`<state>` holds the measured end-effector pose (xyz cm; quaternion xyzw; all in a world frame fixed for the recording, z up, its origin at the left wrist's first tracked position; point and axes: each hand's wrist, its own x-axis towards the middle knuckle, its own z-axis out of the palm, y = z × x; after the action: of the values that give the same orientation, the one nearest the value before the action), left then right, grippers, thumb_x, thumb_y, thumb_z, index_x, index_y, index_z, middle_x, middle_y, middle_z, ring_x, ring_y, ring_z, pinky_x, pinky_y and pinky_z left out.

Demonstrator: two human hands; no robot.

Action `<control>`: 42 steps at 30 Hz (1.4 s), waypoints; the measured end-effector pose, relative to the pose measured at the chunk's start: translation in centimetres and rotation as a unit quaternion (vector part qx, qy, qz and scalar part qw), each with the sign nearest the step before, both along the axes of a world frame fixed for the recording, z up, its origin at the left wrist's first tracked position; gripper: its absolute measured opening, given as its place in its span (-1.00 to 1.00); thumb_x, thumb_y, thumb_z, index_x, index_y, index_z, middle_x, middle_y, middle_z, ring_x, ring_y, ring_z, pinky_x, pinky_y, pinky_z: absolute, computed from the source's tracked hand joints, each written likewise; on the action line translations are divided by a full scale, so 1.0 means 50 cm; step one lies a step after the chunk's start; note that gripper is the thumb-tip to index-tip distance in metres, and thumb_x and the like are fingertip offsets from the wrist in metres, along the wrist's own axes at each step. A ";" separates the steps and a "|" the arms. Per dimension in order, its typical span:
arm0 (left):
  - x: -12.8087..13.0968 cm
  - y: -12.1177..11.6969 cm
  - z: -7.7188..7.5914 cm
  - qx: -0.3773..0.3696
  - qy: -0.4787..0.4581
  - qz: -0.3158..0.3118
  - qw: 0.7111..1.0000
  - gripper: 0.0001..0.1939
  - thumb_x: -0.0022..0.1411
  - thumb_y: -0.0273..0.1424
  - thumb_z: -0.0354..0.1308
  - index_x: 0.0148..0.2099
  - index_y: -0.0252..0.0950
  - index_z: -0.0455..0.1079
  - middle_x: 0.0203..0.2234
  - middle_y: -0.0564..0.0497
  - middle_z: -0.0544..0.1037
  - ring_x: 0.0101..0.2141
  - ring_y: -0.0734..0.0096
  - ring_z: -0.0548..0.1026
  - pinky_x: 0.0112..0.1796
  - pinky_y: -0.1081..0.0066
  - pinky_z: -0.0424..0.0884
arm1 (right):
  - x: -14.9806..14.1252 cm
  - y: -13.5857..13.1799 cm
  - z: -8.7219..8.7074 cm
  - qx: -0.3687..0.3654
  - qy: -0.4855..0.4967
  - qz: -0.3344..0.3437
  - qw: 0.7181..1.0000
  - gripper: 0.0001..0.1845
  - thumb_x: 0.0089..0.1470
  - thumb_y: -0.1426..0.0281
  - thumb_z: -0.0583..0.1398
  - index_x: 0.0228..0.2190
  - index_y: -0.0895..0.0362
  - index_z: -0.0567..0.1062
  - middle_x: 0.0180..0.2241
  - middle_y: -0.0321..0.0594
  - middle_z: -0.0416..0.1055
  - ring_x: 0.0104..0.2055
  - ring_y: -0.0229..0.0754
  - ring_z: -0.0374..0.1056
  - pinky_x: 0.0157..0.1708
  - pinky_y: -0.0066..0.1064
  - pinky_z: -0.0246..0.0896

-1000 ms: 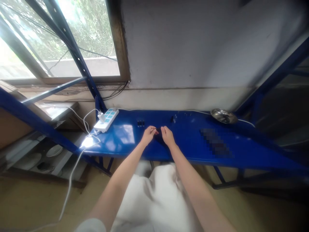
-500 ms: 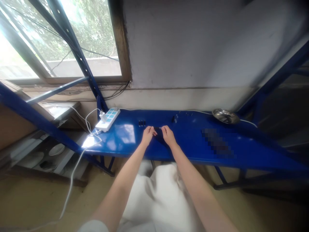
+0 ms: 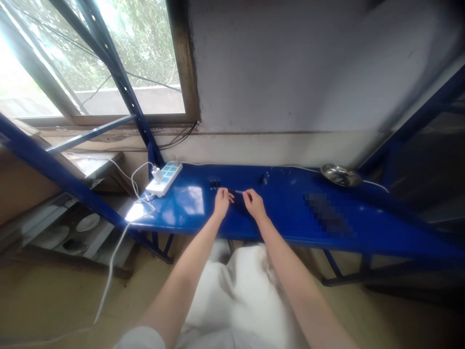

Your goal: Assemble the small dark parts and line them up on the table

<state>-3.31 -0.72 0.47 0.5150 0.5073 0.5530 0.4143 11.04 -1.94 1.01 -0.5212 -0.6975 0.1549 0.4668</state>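
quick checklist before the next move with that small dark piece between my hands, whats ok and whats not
1. Grip on the small dark piece: cannot tell, the left hand and right hand are at it, but contact is too small to see.
2. Thin silvery end: ok, visible between the hands.
3. Row of small black pieces: ok, apart from the left hand.
4. Glare on the blue metal bench: not ok, bright just left of the left hand.
5. White power strip: ok, well left of both hands.
6. Pixelated patch: cannot tell what lies there.
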 end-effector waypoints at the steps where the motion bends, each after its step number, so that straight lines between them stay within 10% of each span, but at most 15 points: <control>1: 0.000 -0.001 0.000 0.001 0.005 0.006 1.000 -0.80 0.27 -0.29 -0.17 -0.24 -0.31 0.17 -0.53 0.07 0.43 -0.62 0.60 0.36 -0.50 0.52 0.27 | 0.001 -0.001 0.000 0.001 0.008 -0.015 1.000 -0.67 0.13 0.17 -0.06 -0.44 0.11 0.34 -0.50 -0.24 0.33 -0.48 -0.23 0.24 -0.45 -0.40 0.13; 9: 0.001 -0.015 0.011 0.032 0.105 -0.086 0.990 -0.80 0.19 -0.30 -0.03 -0.39 -0.31 0.25 -0.58 0.08 0.39 -0.60 0.57 0.36 -0.48 0.50 0.30 | -0.003 0.005 -0.002 0.027 -0.042 0.036 0.998 -0.70 0.15 0.23 -0.09 -0.36 0.10 0.36 -0.35 -0.18 0.32 -0.40 -0.22 0.24 -0.40 -0.40 0.17; 34: 0.001 -0.027 0.019 0.067 0.124 -0.091 0.986 -0.76 0.23 -0.25 -0.10 -0.22 -0.27 0.31 -0.50 0.08 0.38 -0.60 0.61 0.30 -0.48 0.53 0.29 | -0.006 0.022 -0.022 0.000 -0.109 0.124 0.986 -0.75 0.11 0.33 -0.03 -0.38 0.10 0.42 -0.41 -0.19 0.34 -0.40 -0.20 0.25 -0.41 -0.38 0.17; 42: -0.002 -0.017 0.012 0.020 -0.009 -0.021 1.000 -0.81 0.20 -0.28 -0.06 -0.31 -0.29 0.24 -0.59 0.14 0.30 -0.69 0.66 0.25 -0.60 0.56 0.20 | -0.002 0.024 -0.007 -0.036 0.035 0.004 0.999 -0.72 0.02 0.21 0.07 -0.36 0.15 0.42 -0.42 -0.15 0.43 -0.44 -0.18 0.31 -0.40 -0.33 0.22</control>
<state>-3.39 -1.55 1.09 0.5285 0.4814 0.5588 0.4203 10.96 -0.74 0.68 -0.5291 -0.6768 0.1998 0.4713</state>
